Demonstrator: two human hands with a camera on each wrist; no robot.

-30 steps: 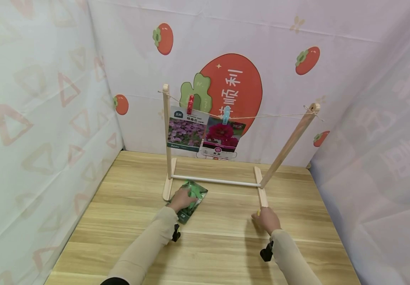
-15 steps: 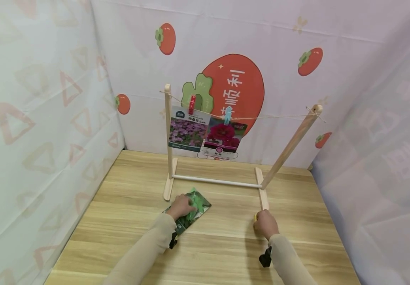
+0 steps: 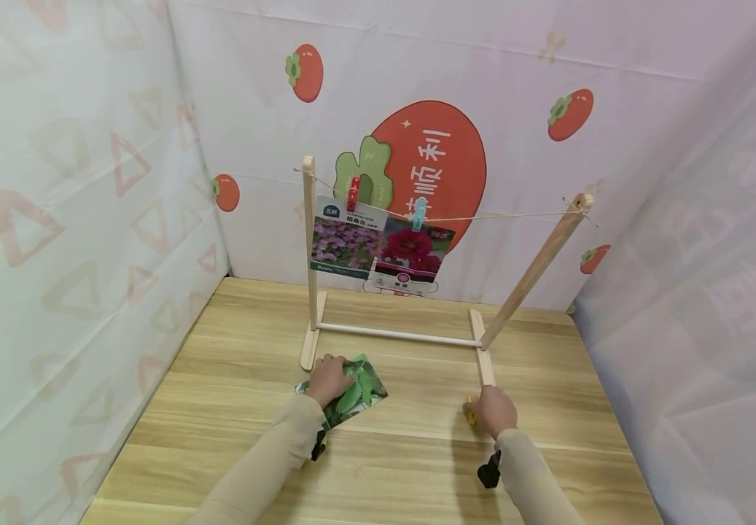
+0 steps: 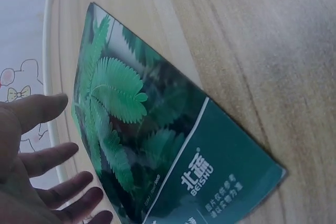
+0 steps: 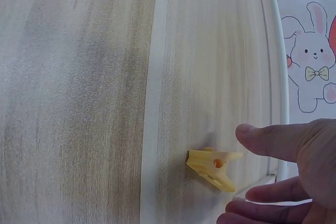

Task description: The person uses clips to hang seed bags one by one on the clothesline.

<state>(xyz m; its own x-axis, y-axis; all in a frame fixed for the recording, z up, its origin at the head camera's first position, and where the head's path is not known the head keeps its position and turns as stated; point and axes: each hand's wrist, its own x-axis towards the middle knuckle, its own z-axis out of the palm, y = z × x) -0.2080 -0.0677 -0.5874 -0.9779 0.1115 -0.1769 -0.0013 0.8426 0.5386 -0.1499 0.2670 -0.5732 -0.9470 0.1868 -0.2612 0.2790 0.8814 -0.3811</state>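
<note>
My left hand (image 3: 329, 379) lies over a green seed packet (image 3: 367, 386) in the head view. In the left wrist view its fingers are spread, tips right at the edge of the packet (image 4: 173, 119), which is printed with fern-like leaves. A yellow clothespin (image 5: 212, 166) sits just ahead of my right hand (image 5: 294, 177), its handles toward me between the parted thumb and fingers. From the head view, that right hand (image 3: 497, 410) is near the front tip of the rack's right foot, with the clothespin (image 3: 470, 411) at its fingertips.
A wooden rack (image 3: 528, 281) with a string (image 3: 496, 216) stands behind the hands. Two flower seed packets hang on it, purple (image 3: 346, 240) under a red clothespin (image 3: 353, 194) and magenta (image 3: 412, 255) under a blue one (image 3: 420, 214). A white rod (image 3: 397, 335) joins the feet.
The green packet has slid toward me and turned, with my left hand over it. My right hand has shifted only slightly, and more of the yellow clothespin shows beside it.
</note>
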